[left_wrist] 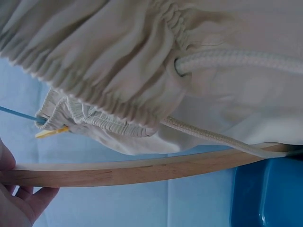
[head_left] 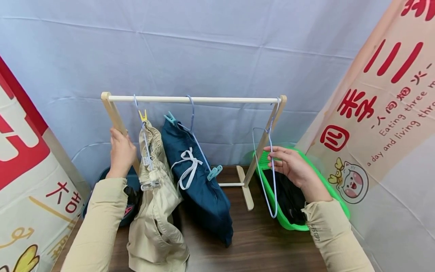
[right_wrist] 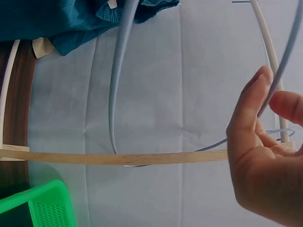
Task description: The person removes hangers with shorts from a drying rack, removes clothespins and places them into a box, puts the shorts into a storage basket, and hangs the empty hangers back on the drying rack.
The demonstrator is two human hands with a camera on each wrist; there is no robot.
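Observation:
My left hand (head_left: 121, 153) grips the left wooden post of a small clothes rack (head_left: 193, 99). Between thumb and fingers, my right hand (head_left: 289, 164) pinches the side wire of a bare lilac hanger (head_left: 273, 189), whose hook is over the white rail at its right end. Beige trousers (head_left: 158, 223) with a drawstring hang next to my left hand, with a yellow clip (head_left: 143, 115) at their waist. To their right, dark blue trousers (head_left: 200, 189) with a white bow slant down on another hanger, held by two teal clips (head_left: 215, 172).
A green basket (head_left: 340, 206) with black cloth (head_left: 289, 196) in it stands at the right, below my right hand. Behind my left arm sits a dark blue basin (head_left: 127, 219) with dark items. Printed banners (head_left: 380, 113) flank the brown table (head_left: 258, 241), and a pale cloth backs it.

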